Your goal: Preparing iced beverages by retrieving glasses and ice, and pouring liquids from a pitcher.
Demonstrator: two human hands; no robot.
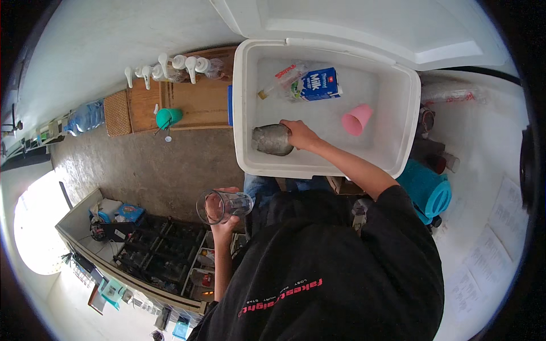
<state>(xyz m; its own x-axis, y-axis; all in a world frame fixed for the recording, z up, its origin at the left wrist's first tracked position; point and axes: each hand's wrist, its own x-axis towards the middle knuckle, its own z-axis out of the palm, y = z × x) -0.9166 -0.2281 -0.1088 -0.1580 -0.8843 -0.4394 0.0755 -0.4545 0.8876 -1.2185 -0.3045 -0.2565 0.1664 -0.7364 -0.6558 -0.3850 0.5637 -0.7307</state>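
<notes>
My left hand (226, 219) is wrapped around a clear drinking glass (239, 203), held tilted outside the bin. Its wide rim faces left and the glass looks empty. My right hand (302, 135) reaches into a large white plastic bin (325, 170) and grips a dull grey metal scoop or cup (273, 140) near the bin's left front corner. The bin's lid (341, 25) stands raised at the back. Inside lie a blue milk carton (320, 84), a clear plastic package with red print (286, 79) and a pink plastic cup (357, 119) on its side.
Several pump bottles (192, 66) line a wooden bench (200, 104) at left, with a green cup (168, 118) holding long-handled utensils. A teal plastic container (426, 192) stands right of the bin. Black crates (158, 247) sit at lower left, beyond the bare floor (170, 170).
</notes>
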